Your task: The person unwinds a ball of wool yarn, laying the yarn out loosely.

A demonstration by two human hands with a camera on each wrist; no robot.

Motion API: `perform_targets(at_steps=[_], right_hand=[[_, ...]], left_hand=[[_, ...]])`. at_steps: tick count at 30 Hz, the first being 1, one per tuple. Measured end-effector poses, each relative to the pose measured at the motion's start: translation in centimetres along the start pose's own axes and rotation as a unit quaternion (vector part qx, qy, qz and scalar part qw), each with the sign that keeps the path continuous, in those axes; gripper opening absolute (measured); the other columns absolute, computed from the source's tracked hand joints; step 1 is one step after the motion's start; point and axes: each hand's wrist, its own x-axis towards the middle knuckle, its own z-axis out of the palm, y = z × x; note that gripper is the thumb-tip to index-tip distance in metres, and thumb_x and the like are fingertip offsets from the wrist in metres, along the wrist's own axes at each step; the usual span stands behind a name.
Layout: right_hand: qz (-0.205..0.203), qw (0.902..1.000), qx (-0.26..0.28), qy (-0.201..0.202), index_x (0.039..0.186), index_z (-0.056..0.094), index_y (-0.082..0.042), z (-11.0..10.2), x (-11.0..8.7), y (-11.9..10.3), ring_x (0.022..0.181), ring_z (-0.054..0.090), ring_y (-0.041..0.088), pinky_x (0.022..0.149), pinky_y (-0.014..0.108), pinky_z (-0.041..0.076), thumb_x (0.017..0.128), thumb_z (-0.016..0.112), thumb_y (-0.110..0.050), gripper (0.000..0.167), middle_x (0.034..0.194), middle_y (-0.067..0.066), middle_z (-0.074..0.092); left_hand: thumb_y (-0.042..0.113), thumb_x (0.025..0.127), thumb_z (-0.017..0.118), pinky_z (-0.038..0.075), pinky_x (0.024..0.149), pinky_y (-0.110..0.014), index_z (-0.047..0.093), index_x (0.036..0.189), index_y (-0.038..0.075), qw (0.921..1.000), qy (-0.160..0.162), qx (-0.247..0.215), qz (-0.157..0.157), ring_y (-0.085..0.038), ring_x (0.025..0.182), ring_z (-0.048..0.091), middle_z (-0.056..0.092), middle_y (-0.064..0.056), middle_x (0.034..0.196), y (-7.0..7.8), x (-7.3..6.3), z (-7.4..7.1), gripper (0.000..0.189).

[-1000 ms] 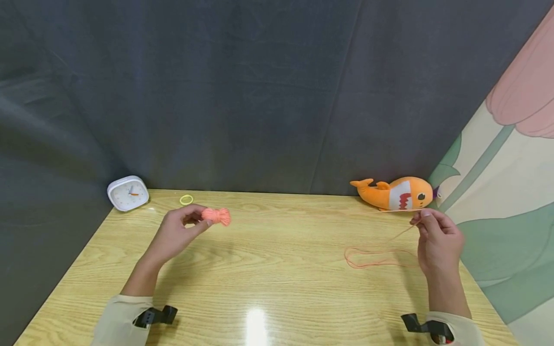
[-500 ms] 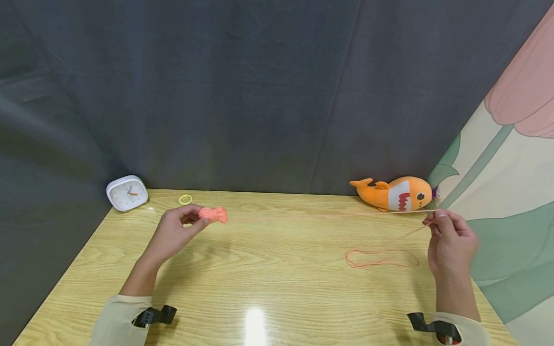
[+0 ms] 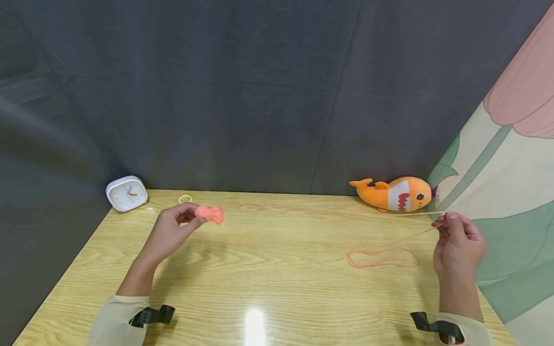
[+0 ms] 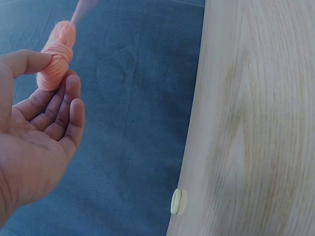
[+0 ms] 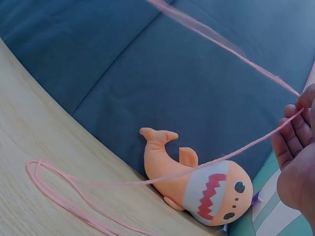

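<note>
My left hand (image 3: pixel 172 232) pinches a small coral-pink skein of yarn (image 3: pixel 209 214) between thumb and fingers, above the left part of the table. In the left wrist view the skein (image 4: pixel 57 58) has a wrapped band round its middle. My right hand (image 3: pixel 459 245) pinches the yarn strand (image 5: pixel 246 61) far to the right. One length stretches between the two hands, blurred in the right wrist view. Another length slopes down from the right fingers to a loose loop of yarn (image 3: pixel 359 266) lying on the table.
An orange plush shark (image 3: pixel 375 196) lies at the table's back right, just behind the strand. A white clock (image 3: pixel 127 194) stands at the back left corner, with a yellow ring (image 3: pixel 185 198) beside it. A dark curtain (image 3: pixel 242 96) backs the wooden table (image 3: pixel 277 250).
My right hand has moved to the right, drawing the strand out from the skein. My left hand, still pinching the skein, has shifted slightly left. The loop on the table has hardly moved.
</note>
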Motion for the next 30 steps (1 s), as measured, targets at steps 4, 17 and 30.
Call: perform_targets(at_steps=[4, 17, 30], right_hand=[[-0.004, 0.9996, 0.027, -0.001, 0.091, 0.066, 0.016, -0.2, 0.1, 0.0, 0.062, 0.064, 0.025, 0.062, 0.027, 0.061, 0.09, 0.072, 0.009, 0.009, 0.074, 0.018, 0.067], [0.021, 0.9989, -0.037, 0.019, 0.102, 0.071, 0.013, -1.0, 0.6, 0.2, 0.074, 0.071, 0.022, 0.073, 0.023, 0.063, 0.087, 0.079, 0.002, 0.021, 0.085, 0.014, 0.074], [0.023, 0.9989, -0.042, -0.004, 0.1, 0.072, 0.013, 1.1, -1.0, 1.7, 0.077, 0.074, 0.021, 0.075, 0.024, 0.064, 0.088, 0.076, 0.005, 0.015, 0.086, 0.013, 0.074]], left_hand=[[0.015, 0.097, 0.072, 0.052, 0.082, -0.013, 0.073, 0.114, 0.003, 1.0, 0.007, -0.001, 0.002, 0.001, 0.087, 0.062, 0.071, -0.01, 0.099, 0.0, -0.1, -0.2, 0.02], [0.015, 0.096, 0.074, 0.053, 0.077, -0.018, 0.073, 0.111, 0.003, 1.0, 0.004, -0.007, 0.001, 0.0, 0.086, 0.063, 0.071, -0.01, 0.099, 0.1, 0.0, -0.1, 0.019], [0.018, 0.096, 0.074, 0.052, 0.072, -0.022, 0.073, 0.111, 0.005, 0.9999, -0.014, -0.008, -0.003, -0.004, 0.084, 0.063, 0.072, -0.011, 0.1, 0.1, 0.0, 0.3, 0.02]])
